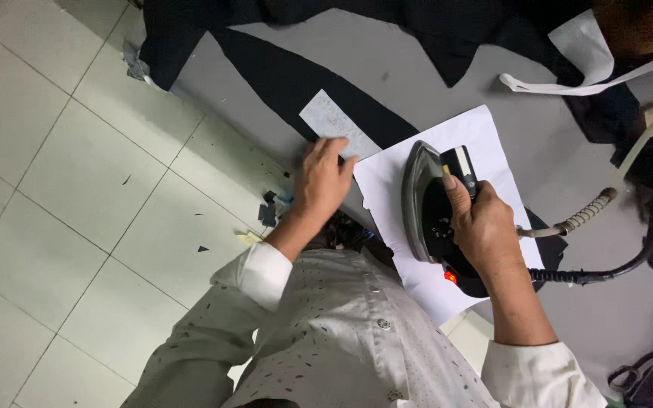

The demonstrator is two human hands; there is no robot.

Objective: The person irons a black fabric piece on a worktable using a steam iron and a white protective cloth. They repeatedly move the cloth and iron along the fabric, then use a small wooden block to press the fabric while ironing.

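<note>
While the head camera looks straight down, a person in a white patterned shirt works at a grey table (432, 68) beside a pale tiled floor (77, 189). The right hand (485, 227) is wrapped firmly around the handle of a black and grey steam iron (428, 208), fingers closed over it and the thumb lying along the top. The iron sits flat on a white sheet of paper (478, 136) spread on the table, with a small red light glowing at its rear end. A black cord (606, 272) and a spring-wrapped hose (587, 215) run from the back of the iron off to the right. The left hand (323, 181) rests palm down with loosely curled fingers at the table's near edge, its fingertips touching a small pale strip of material (334, 121) that lies across a long piece of black fabric (296, 83). Whether the fingers pinch the strip or only press on it cannot be told. More black fabric is heaped at the top of the table, with a white strip (576, 87) lying just beside it.
</note>
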